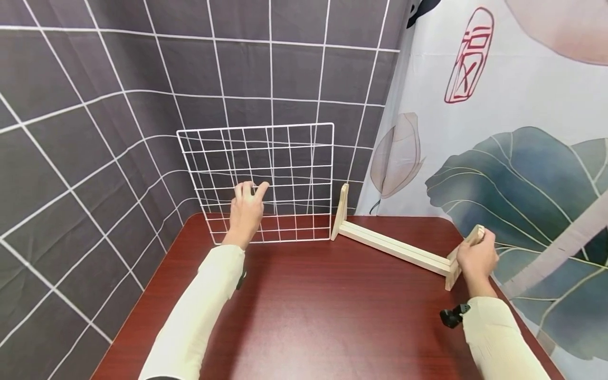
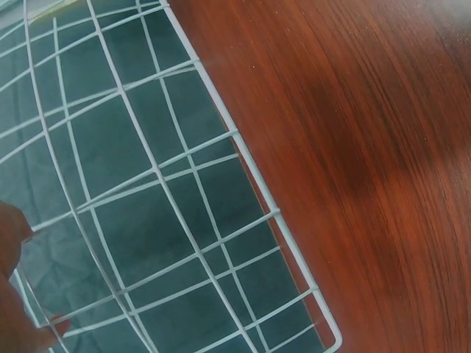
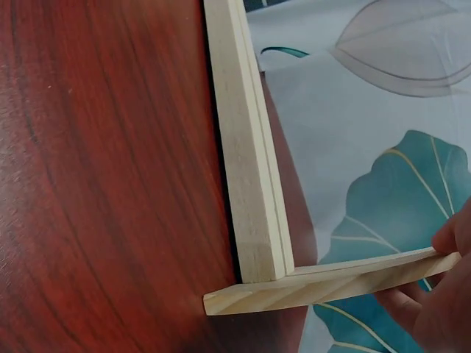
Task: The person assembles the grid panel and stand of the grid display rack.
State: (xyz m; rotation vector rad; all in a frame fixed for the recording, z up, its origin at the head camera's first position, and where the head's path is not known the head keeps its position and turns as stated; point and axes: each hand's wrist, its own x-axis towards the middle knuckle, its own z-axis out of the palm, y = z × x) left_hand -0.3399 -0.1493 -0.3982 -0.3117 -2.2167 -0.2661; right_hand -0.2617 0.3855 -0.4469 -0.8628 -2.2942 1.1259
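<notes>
A white wire grid panel (image 1: 280, 184) stands upright at the back of the table, its lower edge on the tabletop. My left hand (image 1: 247, 211) grips the panel's wires left of its middle; in the left wrist view the fingertips (image 2: 13, 243) curl through the mesh. On the right lies a pale wooden stand (image 1: 394, 247), a grooved bar with an upright end piece at each side. My right hand (image 1: 477, 257) pinches the top of its near right end piece (image 3: 331, 285). The far left end piece (image 1: 340, 211) is close beside the panel's right edge.
The dark red wooden table (image 1: 332, 311) carries both things. A grey curtain with white lines (image 1: 71, 158) hangs behind and to the left. A white curtain with leaf prints (image 1: 513, 174) hangs on the right, near the table edge. Each wrist wears a black camera (image 1: 454, 315).
</notes>
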